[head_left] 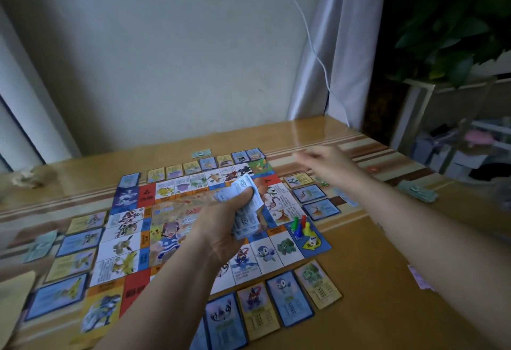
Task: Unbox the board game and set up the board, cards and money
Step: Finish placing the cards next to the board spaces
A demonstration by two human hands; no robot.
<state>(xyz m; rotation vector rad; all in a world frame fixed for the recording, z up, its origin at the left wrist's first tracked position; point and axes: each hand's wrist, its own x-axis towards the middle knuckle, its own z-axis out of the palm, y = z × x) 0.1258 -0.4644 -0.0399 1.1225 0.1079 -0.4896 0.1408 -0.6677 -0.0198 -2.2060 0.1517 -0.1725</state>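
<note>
The game board (130, 242) lies flat on the wooden table (387, 280). Property cards (289, 297) line its edges on all sides. Above the board's middle, my left hand (224, 228) grips a stack of bluish paper money (247, 206). My right hand (326, 163) reaches out over the far right of the table, blurred, and its fingers cannot be made out. Several coloured pawns (300, 224) and a die (312, 242) stand on the board's blue corner square. More money lies at the right (417, 193) and at the left (41, 246).
A crumpled paper (27, 177) sits at the far left of the table. A pink slip (420, 279) lies near the right edge. A wall, a curtain (329, 45) and a white cable stand behind. A plant (453, 18) and shelves are at the right.
</note>
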